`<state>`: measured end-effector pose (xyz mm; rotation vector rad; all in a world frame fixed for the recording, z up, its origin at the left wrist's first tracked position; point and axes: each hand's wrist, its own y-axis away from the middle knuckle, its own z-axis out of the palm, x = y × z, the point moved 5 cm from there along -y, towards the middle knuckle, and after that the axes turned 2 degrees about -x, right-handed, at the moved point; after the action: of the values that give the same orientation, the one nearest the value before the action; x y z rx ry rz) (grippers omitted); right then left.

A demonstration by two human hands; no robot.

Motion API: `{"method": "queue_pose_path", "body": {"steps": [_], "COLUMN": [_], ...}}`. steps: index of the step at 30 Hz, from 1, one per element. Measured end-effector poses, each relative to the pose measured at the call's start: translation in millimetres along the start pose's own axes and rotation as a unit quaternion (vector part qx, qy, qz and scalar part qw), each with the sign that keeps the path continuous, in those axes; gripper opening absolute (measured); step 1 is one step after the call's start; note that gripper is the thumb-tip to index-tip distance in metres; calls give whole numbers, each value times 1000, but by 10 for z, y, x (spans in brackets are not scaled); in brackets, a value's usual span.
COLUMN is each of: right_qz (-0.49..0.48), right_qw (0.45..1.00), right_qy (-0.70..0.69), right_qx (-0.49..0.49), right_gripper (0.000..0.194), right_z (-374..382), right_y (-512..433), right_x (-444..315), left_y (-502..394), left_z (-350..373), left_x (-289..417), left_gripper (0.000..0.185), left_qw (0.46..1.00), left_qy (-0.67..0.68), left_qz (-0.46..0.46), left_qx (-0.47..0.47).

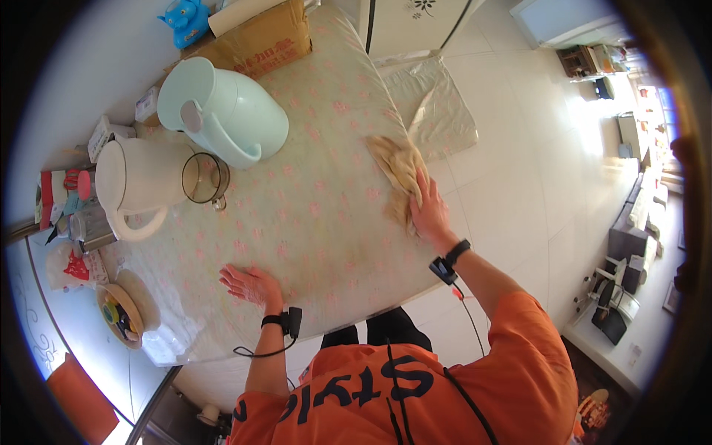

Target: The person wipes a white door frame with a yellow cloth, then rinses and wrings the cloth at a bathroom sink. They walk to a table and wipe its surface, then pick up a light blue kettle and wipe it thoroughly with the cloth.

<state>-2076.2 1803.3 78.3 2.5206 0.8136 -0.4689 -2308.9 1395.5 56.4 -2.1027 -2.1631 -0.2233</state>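
Toward the right edge of a table with a flower-patterned cover (311, 239), my right hand (431, 214) presses on a tan cloth (397, 164). The cloth is bunched, and part of it lies beneath my fingers. My left hand (253, 286) is near the front of the table, fingers spread and holding nothing; whether it touches the cover I cannot tell. Beyond it stand a glass mug (206, 178), a white pitcher (150, 172) and a mint-green jug (245, 111). Each wrist wears a black strap with a small device and a cable.
A cardboard box (270, 41) and a blue toy figure (184, 22) sit at the back. Along the left side are a glass jar (92, 222), a plastic bag (72, 267) and a round basket (119, 320) of small items. Plastic sheeting (439, 105) lies beyond the right edge.
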Motion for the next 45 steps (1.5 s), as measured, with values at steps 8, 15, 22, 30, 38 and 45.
{"method": "queue_pose_path", "body": {"steps": [8,15,22,30,38,45], "right_qz": [242,36,-140,-42,-65,-150], "right_qw": [869,388,447,500,923,955], "right_qy": [-431,-905,-881,-864,-364,-199], "right_qx": [32,170,71,32,107,163], "right_gripper": [50,52,52,48,45,39], "right_z": [294,-582,-860,-257,84,-148], "right_y": [1501,2217,2429,2257,1553,1302], "right_x": [1335,1059,-66,-135,124,-436], "left_y": [-1,-28,-45,-71,-22,-2], "left_z": [4,15,46,73,-21,-39], "left_x": [41,80,64,54,94,93], "left_gripper": [64,65,64,64,64,64], "left_qw": [1000,1000,1000,1000,1000,999], "left_qy": [-6,-12,-20,4,-2,37], "left_qz": [-1,-3,-10,-14,-7,7], "left_qx": [-7,5,14,19,-6,-18]}}
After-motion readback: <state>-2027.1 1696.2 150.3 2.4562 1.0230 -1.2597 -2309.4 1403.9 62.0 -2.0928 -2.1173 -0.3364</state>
